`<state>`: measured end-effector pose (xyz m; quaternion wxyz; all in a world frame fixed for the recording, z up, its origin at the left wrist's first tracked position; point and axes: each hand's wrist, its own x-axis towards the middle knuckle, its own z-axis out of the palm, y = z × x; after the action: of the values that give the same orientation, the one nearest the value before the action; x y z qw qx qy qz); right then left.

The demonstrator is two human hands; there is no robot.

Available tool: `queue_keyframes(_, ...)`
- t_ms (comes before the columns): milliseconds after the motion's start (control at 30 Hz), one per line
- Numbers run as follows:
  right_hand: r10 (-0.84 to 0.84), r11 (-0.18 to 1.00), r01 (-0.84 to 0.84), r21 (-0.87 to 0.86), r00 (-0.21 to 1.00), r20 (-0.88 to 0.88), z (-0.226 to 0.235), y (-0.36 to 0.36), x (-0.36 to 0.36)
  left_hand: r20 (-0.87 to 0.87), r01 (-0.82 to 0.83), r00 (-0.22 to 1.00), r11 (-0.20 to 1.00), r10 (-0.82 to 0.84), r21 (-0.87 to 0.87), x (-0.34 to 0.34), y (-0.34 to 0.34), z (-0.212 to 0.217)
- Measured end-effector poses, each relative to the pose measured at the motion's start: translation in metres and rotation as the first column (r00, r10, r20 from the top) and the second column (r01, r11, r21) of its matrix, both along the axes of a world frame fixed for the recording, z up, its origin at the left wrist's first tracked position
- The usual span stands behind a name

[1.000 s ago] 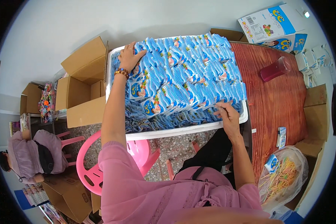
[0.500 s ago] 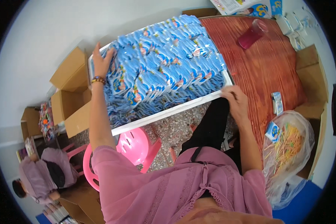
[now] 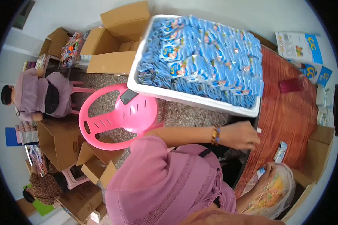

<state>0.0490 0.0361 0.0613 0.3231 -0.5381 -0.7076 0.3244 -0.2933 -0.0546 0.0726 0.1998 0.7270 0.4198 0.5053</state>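
My left hand (image 3: 241, 135), with a beaded bracelet at its wrist, is over the near edge of the red wood-grain table (image 3: 289, 116). Its fingers curl inward, and I see nothing in them. A tiny white piece (image 3: 259, 130) shows by its fingertips. Lower right, my right hand (image 3: 267, 173) closes on a small blue-and-white packet (image 3: 260, 172), over a clear plastic bag (image 3: 289, 180) of thin yellow and orange strands. Another small packet (image 3: 281, 151) lies just beyond. A white foam box (image 3: 191, 100), full of blue-and-white printed sachet strips (image 3: 214, 60), stands apart from both hands.
A pink plastic chair (image 3: 105, 131) holds a dark phone (image 3: 128, 96). Open cardboard boxes (image 3: 112, 62) stand at the left. Two people sit there, one in mauve (image 3: 30, 92), one in patterned brown (image 3: 45, 187). A red-filled jar (image 3: 291, 84) is on the table.
Both hands have let go of the foam box. My left hand has crossed to the table's edge; my right has come down to the bag and packet. The view has turned.
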Motion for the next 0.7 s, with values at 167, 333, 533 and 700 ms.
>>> queue_keyframes(167, -0.262, 0.964, 0.232, 0.127, 0.908, 0.328, 0.000, -0.035, 0.038, -0.050, 0.338, 0.941, 0.938, -0.334, 0.083, 0.076, 0.019, -0.023)
queue_keyframes(333, -0.544, 0.839, 0.534, 0.105, 0.820, 0.177, 0.010, -0.070, 0.079, -0.031, 0.320, 0.945, 0.940, -0.326, -0.121, 0.080, 0.020, -0.031)
queue_keyframes(533, -0.705, 0.696, 0.700, 0.157, 0.627, 0.331, 0.022, -0.188, 0.142, 0.086, 0.284, 0.959, 0.910, -0.271, -0.303, 0.108, 0.047, -0.044)
queue_keyframes(700, -0.782, 0.538, 0.834, 0.122, 0.439, 0.443, 0.021, -0.269, 0.164, 0.062, 0.248, 0.968, 0.905, -0.242, -0.345, 0.147, 0.081, -0.037)
